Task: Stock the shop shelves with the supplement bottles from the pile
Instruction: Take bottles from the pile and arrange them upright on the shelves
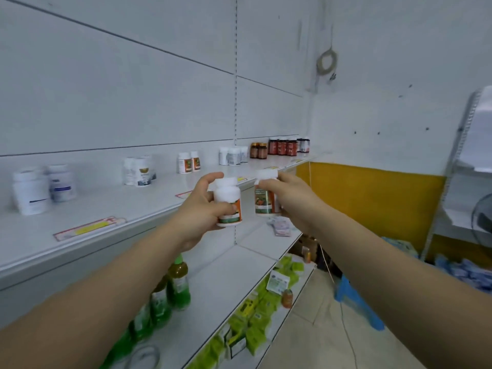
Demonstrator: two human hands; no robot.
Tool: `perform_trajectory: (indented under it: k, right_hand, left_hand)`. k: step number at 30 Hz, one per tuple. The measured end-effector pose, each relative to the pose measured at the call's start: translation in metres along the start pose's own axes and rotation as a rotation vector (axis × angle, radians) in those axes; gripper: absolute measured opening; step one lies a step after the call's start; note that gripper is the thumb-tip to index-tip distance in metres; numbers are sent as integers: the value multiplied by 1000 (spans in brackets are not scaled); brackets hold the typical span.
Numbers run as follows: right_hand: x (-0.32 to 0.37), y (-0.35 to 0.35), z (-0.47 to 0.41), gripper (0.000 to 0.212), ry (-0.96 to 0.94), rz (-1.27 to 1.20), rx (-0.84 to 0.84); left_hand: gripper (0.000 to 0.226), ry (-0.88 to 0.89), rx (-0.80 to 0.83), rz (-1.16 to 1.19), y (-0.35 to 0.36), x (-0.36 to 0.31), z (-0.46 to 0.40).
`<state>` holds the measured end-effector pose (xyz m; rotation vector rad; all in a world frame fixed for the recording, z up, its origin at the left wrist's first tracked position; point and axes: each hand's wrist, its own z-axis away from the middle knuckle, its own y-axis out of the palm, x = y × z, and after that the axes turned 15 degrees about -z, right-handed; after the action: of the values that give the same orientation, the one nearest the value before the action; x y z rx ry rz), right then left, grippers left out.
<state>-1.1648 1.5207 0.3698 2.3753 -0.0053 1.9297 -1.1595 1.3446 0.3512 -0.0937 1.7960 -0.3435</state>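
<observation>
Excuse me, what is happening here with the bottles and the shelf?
A person is stocking a white shop shelf. The left hand grips a white bottle with an orange label, and the right hand grips a similar bottle. Both bottles are held in the air in front of the shelf edge, not yet set down. Two matching bottles already stand on the shelf among other groups.

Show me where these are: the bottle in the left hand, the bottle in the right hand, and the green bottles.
left bottle (228,206): head view, white body
right bottle (264,201): head view, label
green bottles (179,284): head view, body of the nearest one
</observation>
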Motion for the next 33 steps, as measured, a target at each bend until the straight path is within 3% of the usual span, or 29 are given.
perform_trajectory:
  k: [2,4,6,14,20,24,29,33]
  right_hand:
    - [-1,-25,-41,47,15,0,44]
    - [-1,-44,-77,24,24,-12,94]
    - [-1,-56,-114,14,18,-27,142]
    - [-28,-37,-247,40,-4,-55,312]
    - [-53,6,-342,27,-24,-57,449]
    - [-67,32,-394,33,-45,19,579]
    - [-88,65,-444,39,-16,81,717]
    - [-100,85,-474,20,-36,136,873]
  left_hand:
    - [66,-20,-47,-22,19,-1,-41]
    - [65,-47,-87,-29,33,-2,-74]
    - [65,-58,-120,-43,43,-2,-102]
    - [65,-43,-269,-305,34,16,-204]
    - [70,-144,-427,-537,-10,45,-267]
    - [82,-263,-470,-588,-29,59,-299]
    - [74,-380,-534,-659,-41,74,-320]
    - [77,-453,-572,-743,-48,75,-335]
